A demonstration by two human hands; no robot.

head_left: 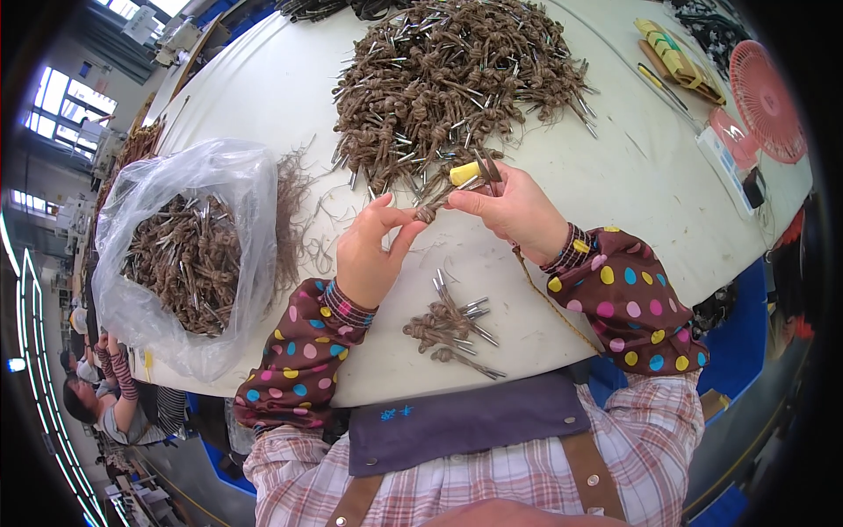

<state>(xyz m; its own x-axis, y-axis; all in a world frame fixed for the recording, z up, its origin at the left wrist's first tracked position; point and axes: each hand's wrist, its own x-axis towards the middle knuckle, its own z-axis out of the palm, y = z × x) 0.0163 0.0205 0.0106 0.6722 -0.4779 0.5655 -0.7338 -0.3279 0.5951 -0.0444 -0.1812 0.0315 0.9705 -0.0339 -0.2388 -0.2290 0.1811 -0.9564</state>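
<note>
My left hand (373, 250) pinches a knotted bundle of brown cord (425, 213) between thumb and fingertips. Across from it, my right hand (518, 209) closes on the silver-tipped end of the same bundle. A small dark-bladed tool (488, 172), which looks like thread snips, is also in the right hand; beside it shows a yellow piece (464, 173), partly hidden by the fingers. Just beyond both hands rises a big heap of knotted brown cords (457, 79) with metal tips. Several similar bundles (443, 325) lie on the table nearer my body.
At left stands a clear plastic bag (255, 193) of cord bundles, with loose brown threads (292, 211) beside it. A pink fan (767, 101), a yellow-handled tool (654, 79) and a wrapped package (680, 61) lie far right on the white table (632, 184). Another person (114, 395) is at far left.
</note>
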